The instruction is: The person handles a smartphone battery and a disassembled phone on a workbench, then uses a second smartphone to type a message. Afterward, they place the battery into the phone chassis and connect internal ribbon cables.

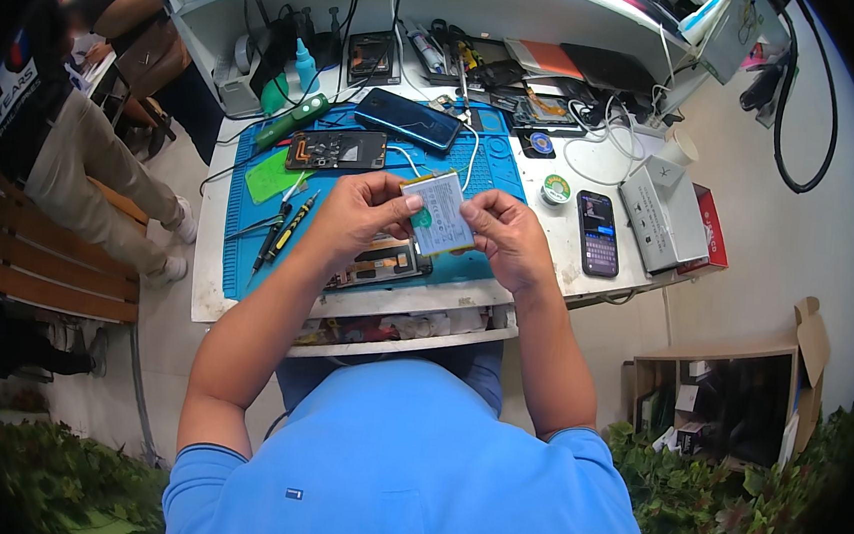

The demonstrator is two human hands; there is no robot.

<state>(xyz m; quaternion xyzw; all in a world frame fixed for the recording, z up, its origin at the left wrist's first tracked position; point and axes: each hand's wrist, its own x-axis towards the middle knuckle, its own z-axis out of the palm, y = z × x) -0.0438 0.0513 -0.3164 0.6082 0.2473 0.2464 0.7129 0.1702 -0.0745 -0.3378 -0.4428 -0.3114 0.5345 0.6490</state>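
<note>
A flat silver-grey phone battery (446,218) with yellow edges and a green mark is held up over the blue work mat (503,173). My left hand (363,218) pinches its left edge, thumb on top. At its right edge, my right hand (510,235) grips it between thumb and fingers. Below the battery lies an opened phone frame (379,266), partly hidden by my left hand. Behind my hands rest a black opened phone housing (338,150) and a dark blue phone (409,119). Left of my left hand are a yellow-and-black screwdriver (293,226) and a green sheet (272,176).
A lit phone (598,234), a small round tin (555,189) and a white box (659,220) stand at the right. Cables and tools crowd the back near a blue bottle (306,65). An open drawer (401,337) sits below the front edge. People stand at left.
</note>
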